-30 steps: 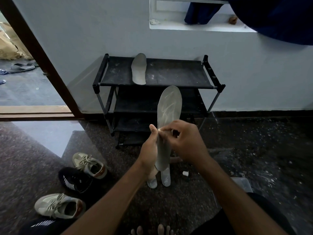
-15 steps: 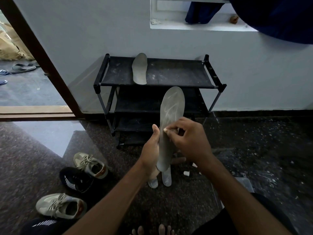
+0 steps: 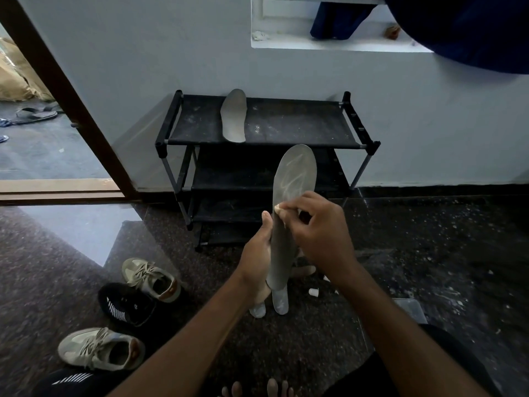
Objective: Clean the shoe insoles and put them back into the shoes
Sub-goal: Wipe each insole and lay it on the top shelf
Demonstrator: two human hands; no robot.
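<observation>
**While gripped upright: grey insole [image 3: 294,179]**

Where the left hand [image 3: 256,253] clasps its lower half, the right hand [image 3: 320,236] pinches a small white wad [image 3: 277,208] against its face. Second insole [image 3: 234,116] lies atop the shoe rack [image 3: 286,130].

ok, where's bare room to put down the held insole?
Free: rack top right of the insole lying there; floor right of the held insole. Crowded: floor left, with shoes; below the held insole, two more insoles and a small white cap.
</observation>
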